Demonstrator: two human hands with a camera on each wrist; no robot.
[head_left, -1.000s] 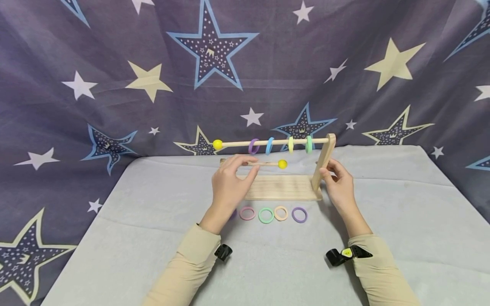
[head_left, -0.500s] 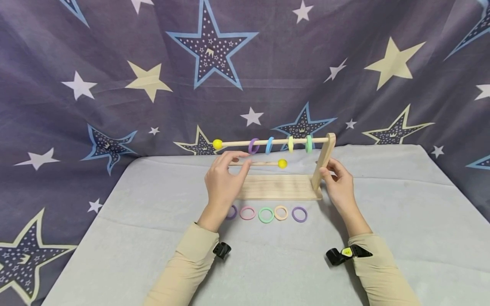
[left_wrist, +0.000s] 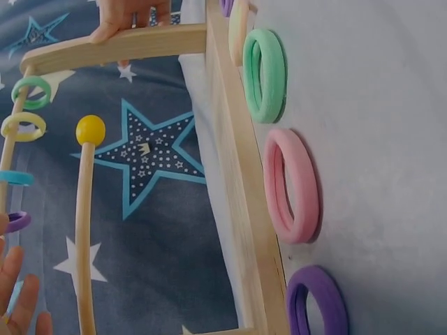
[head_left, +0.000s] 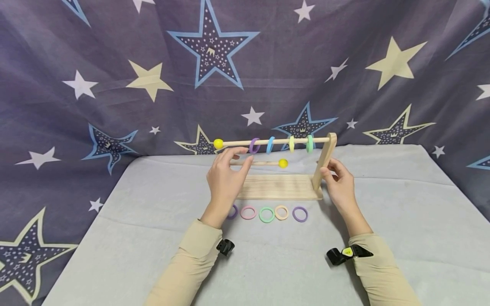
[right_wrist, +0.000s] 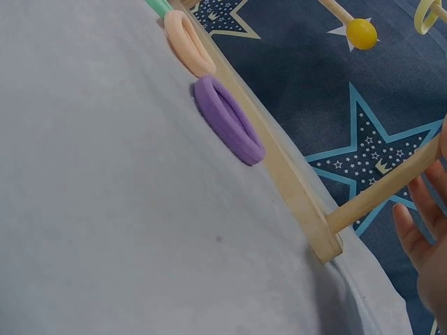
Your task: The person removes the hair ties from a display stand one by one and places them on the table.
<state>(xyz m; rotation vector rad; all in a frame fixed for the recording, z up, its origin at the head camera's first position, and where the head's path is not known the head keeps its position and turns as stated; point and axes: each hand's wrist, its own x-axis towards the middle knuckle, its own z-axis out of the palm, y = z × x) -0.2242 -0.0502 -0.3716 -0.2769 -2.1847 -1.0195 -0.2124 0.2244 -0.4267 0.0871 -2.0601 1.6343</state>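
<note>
Across a soft grey cloth-covered tabletop [head_left: 268, 263], a smooth pale wooden base board [head_left: 281, 187] is lying flat, its straight grain showing, while a flat, round-topped wooden upright [head_left: 324, 162] is rising from its right end. From that upright a slim round upper rod [head_left: 281, 141] is reaching left to a glossy yellow ball [head_left: 218, 144], carrying a hanging purple ring [head_left: 251, 146], a bright blue ring [head_left: 270, 146], a pale yellow ring [head_left: 292, 145] and a mint-green ring [head_left: 309, 145]. Below, a shorter lower rod [head_left: 264, 163] is pointing right, a second yellow ball [head_left: 283, 163] capping its tip. The right hand [head_left: 340, 182] is gripping the upright, thumb on the near side. The left hand [head_left: 226, 176] is holding nothing, thumb and fingers spreading apart beside the hanging purple ring; whether a fingertip is touching that ring is hard to tell. Along the board's front edge, soft-looking thick rings are lying in a row: a dark purple ring [left_wrist: 334, 300], a pink ring [left_wrist: 306, 185], a green ring [left_wrist: 276, 80], a peach ring [right_wrist: 180, 45] just beside it, and a violet ring [right_wrist: 223, 131] nearest the right corner. Bare wood is separating the four hanging rings, and a wide gap is running between the lower rod's ball and the upright.
</note>
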